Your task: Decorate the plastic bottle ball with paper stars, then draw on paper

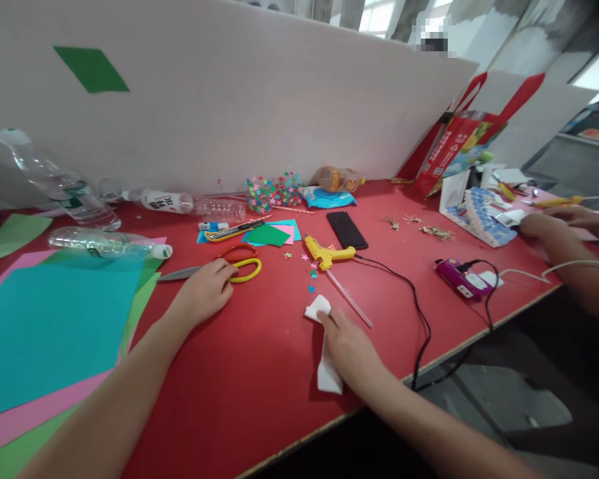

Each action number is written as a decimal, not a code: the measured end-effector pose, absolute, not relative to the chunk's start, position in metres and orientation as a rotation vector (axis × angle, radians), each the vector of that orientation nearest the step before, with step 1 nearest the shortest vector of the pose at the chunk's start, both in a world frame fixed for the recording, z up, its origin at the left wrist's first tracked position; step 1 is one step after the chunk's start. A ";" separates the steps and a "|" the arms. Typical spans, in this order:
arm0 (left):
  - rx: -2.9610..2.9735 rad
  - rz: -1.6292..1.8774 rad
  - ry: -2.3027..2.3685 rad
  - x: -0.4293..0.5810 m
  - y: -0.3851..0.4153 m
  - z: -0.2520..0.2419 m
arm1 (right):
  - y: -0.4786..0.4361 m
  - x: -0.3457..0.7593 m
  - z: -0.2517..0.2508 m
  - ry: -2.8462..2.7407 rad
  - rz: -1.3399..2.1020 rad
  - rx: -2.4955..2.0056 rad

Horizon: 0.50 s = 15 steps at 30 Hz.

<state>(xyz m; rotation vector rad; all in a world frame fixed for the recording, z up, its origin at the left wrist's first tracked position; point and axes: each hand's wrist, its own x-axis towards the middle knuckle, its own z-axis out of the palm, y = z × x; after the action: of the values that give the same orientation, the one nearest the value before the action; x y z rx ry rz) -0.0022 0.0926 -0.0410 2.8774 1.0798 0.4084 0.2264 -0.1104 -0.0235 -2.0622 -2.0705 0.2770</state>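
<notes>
White tissue [330,376], its length set twelve-to-six o'clock, pinched by right hand [348,346]; scissors [184,273] overlaid by left hand [207,290], grip undeterminable.

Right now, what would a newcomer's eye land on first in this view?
Probably the bright red table, with the yellow glue gun lying near its middle, just beyond the right hand and the white strip it holds. Next, the large teal sheet at the left, and the red-and-yellow-handled scissors beside it, with the left hand on or just above them.
</notes>
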 end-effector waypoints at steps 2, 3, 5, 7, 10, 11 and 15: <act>2.872 0.412 1.085 -0.002 0.091 -0.040 | -0.108 0.197 -0.020 -2.147 0.375 -2.071; 2.868 0.417 1.090 -0.002 0.090 -0.039 | -0.107 0.182 -0.017 -2.170 0.405 -2.063; 2.859 0.428 1.098 -0.001 0.088 -0.037 | -0.105 0.152 -0.010 -2.312 0.341 -1.860; 2.846 0.430 1.098 -0.002 0.088 -0.036 | -0.105 0.125 -0.007 -2.481 0.285 -1.564; 2.827 0.396 1.073 -0.002 0.092 -0.033 | -0.108 0.087 -0.015 -2.622 0.234 -1.165; 2.820 0.378 1.064 -0.002 0.093 -0.031 | -0.109 0.076 -0.020 -2.618 0.197 -1.058; 2.791 0.327 1.063 -0.008 0.089 -0.014 | -0.099 0.062 -0.034 -2.660 0.115 -0.926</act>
<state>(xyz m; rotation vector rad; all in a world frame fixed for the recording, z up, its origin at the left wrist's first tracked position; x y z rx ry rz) -0.0082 0.0892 -0.0140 2.7906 1.0634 0.3270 0.0618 -0.0991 -0.0345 -0.9264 -2.6597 0.1152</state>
